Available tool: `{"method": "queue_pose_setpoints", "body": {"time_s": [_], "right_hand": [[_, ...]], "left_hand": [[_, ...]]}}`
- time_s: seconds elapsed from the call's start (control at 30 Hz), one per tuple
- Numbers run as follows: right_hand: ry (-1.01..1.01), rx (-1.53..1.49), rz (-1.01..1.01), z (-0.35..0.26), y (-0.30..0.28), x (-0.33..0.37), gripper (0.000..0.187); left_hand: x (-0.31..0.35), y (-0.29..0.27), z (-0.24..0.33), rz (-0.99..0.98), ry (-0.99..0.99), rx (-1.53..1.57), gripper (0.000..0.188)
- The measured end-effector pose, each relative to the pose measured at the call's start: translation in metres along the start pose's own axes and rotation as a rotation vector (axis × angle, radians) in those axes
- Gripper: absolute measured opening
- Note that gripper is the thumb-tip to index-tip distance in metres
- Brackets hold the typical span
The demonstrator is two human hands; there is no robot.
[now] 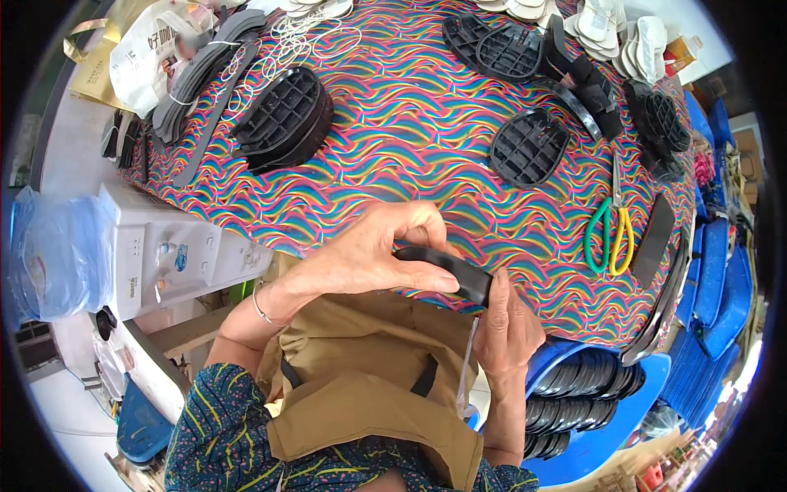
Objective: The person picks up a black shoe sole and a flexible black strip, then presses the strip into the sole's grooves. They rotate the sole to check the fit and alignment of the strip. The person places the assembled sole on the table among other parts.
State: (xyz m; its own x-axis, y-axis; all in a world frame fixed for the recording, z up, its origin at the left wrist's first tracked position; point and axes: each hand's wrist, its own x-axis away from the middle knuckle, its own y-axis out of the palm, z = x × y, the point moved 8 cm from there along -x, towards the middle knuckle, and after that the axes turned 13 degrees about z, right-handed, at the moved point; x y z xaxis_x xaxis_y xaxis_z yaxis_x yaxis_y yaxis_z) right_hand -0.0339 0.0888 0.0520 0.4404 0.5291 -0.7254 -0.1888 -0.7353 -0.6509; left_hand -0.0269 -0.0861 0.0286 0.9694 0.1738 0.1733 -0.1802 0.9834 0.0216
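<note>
Above the near edge of the table, both my hands hold a glossy black curved shoe-sole piece (453, 273). My left hand (381, 252) is closed on its left end, with the thumb along the near side and the fingers bent over the far side. My right hand (504, 322) grips the right end, thumb and fingertips pressed to it. Fingers and palm hide part of the piece, so its full shape cannot be made out. Farther right lies a single black sole part with a gridded hollow (530, 148), apart from my hands.
At the left stands a stack of gridded black sole parts (283, 119) beside grey strips (193, 82) and white cord (307, 41). Scissors (611, 234) with green and yellow handles lie at the right. Below them, a blue bin (648, 394) holds several black parts. A patterned cloth (393, 123) covers the table.
</note>
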Motion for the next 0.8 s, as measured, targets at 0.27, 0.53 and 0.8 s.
{"method": "queue_pose_setpoints", "body": {"time_s": [0.27, 0.53, 0.8], "right_hand": [[-0.039, -0.051, -0.02, -0.009, -0.003, 0.015, 0.042], [-0.085, -0.066, 0.034, -0.011, -0.005, 0.007, 0.039], [-0.066, -0.076, -0.035, -0.015, -0.011, 0.006, 0.047]], "left_hand": [[0.005, 0.004, -0.003, -0.176, -0.158, 0.092, 0.036], [0.015, -0.001, -0.006, -0.374, -0.139, 0.34, 0.071], [0.016, 0.017, 0.016, 0.007, 0.054, -0.248, 0.053]]}}
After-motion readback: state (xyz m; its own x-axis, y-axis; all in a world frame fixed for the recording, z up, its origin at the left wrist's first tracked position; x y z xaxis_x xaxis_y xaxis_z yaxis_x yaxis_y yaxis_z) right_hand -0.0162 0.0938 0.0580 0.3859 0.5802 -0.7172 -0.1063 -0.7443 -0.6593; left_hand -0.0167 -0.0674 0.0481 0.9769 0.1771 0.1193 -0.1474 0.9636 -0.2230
